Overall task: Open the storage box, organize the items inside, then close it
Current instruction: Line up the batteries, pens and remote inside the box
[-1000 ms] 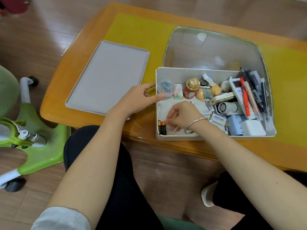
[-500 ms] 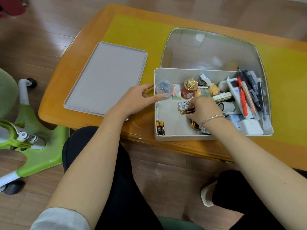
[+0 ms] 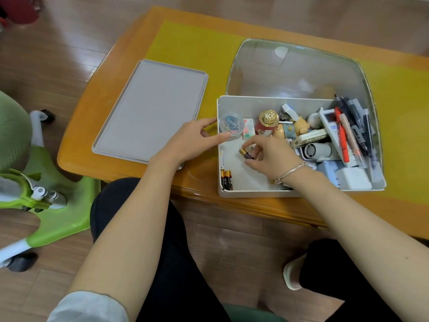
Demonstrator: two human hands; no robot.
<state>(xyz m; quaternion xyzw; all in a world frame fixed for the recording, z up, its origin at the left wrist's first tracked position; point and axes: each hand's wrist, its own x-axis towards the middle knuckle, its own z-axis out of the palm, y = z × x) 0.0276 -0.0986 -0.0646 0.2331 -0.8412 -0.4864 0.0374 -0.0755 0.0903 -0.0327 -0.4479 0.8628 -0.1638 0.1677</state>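
**Over the open box: right hand pinching a battery, left hand steadying the rim**

At the near edge of the worktop (image 3: 97, 145) I am seeing the storage box (image 3: 243, 192) sitting open, its clear lid (image 3: 294, 68) standing up behind it. My right hand (image 3: 271, 156) is reaching into the box's left half, fingers curled, pinching a battery (image 3: 245, 154) between thumb and fingertips just above the box floor. My left hand (image 3: 188, 142) is resting at the box's left wall, fingers fairly straight and holding nothing; the thumb is lying outside the rim while the index fingertip is touching a small round clear container (image 3: 229, 123) in the far-left corner. Two more batteries (image 3: 226, 180) are lying side by side in the near-left corner. Pens, a figurine and other small items are crowding the right half. A grey tray (image 3: 151, 110) is lying flat on the worktop just left of the box.
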